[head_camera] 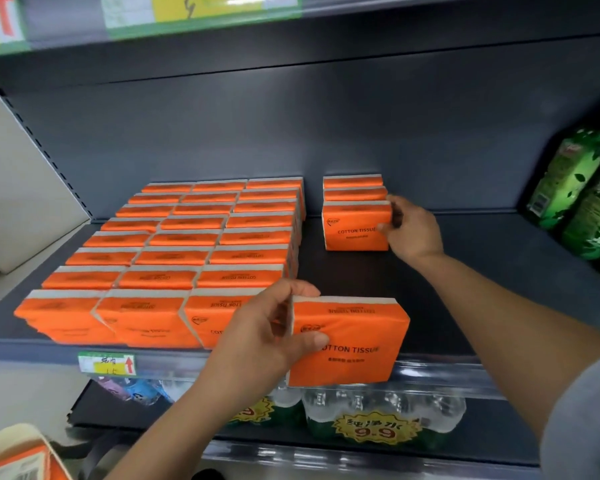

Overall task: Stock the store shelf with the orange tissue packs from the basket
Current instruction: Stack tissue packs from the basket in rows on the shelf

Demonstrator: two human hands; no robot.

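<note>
Shelving fills the view: a dark grey shelf [430, 271] with a matching back panel, its left part packed with three full rows of orange tissue packs [174, 258], upright and pressed face to face. Just right of those rows stands a short fourth row [355, 213] of three packs against the back panel, with bare deck in front of it reaching to the shelf's front lip. Green packages [582, 188] lean at the far right, well apart from the short row. Below the shelf sit shrink-wrapped water bottles [381, 407]; at the lower left corner a pale basket [18, 452] shows more orange packs inside.

The right hand [413, 230] rests against the right side of the short row's front pack, fingers curled on its edge, thumb on its face. The left hand [274, 334] pinches a held pack [350, 341] by its left end, thumb on the printed face, fingers behind, near the front lip.

Each pack looks light and soft, film-wrapped and likely a little slippery, squashing under a hard squeeze. Gripping across the narrow ends should serve best, keeping it upright for sliding in.
</note>
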